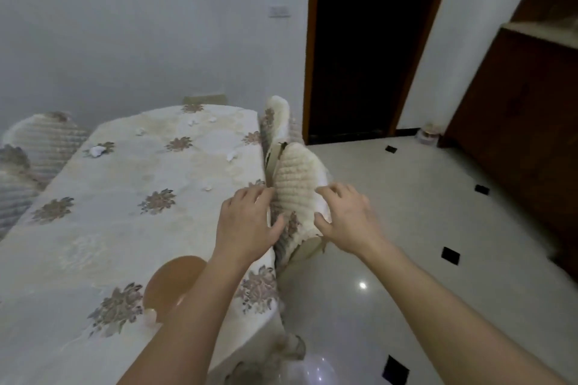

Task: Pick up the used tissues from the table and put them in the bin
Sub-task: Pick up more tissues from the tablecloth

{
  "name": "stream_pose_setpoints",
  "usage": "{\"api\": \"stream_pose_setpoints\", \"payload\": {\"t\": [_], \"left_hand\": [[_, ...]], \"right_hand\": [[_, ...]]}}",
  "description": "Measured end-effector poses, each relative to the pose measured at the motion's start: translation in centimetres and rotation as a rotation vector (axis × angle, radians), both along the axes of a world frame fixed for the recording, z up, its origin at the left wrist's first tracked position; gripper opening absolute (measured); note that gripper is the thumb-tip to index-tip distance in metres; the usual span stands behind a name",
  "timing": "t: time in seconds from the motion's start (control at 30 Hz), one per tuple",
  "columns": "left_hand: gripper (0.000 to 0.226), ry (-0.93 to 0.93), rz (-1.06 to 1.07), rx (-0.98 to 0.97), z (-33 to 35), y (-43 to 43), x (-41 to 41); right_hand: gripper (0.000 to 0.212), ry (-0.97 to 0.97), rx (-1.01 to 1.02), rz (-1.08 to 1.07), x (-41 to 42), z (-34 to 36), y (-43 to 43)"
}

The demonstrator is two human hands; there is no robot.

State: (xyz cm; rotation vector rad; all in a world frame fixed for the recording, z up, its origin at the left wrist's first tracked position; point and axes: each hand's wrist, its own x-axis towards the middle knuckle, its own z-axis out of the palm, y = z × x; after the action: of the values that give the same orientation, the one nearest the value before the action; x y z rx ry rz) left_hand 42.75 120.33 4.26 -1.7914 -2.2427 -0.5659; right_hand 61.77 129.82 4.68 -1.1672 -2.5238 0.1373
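- Crumpled tissues (97, 151) lie scattered over the far half of the floral-clothed table (93, 228). Balled up, they show no clear long axis.
- The left hand (247, 222) and right hand (347, 222) grip the quilted chair (297, 175) at the table's right edge.

The table (93, 244) wears woven cloth with a faint sheen and flower patterns. The tissues (97, 151) are crumpled matt paper. The near chair cover (297, 178) is ribbed, quilted fabric. The floor (406, 228) is glossy tile. The door frame (309, 72) and right cabinet (516, 134) are dark, smooth wood.
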Motion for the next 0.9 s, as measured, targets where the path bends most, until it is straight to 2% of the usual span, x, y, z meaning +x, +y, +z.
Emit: {"api": "stream_pose_setpoints", "payload": {"t": [0.23,0.43,0.67,0.9], "left_hand": [[0.053,-0.007,-0.243,-0.022,-1.8,4.2,6.9],[0.055,0.001,-0.376,-0.031,-2.7,7.8,10.9],[0.056,0.008,-0.400,-0.070,-4.2,14.1,13.3],[0.055,0.040,-0.318,-0.061,-4.5,24.7,14.2]], "right_hand": [[0.049,0.007,-0.026,-0.277,9.2,-2.0,-1.0],[0.048,0.012,-0.031,-0.393,13.3,-2.9,0.2],[0.045,0.017,-0.065,-0.422,15.6,-5.0,5.9],[0.043,0.052,-0.080,-0.336,16.7,-5.4,18.5]]}}
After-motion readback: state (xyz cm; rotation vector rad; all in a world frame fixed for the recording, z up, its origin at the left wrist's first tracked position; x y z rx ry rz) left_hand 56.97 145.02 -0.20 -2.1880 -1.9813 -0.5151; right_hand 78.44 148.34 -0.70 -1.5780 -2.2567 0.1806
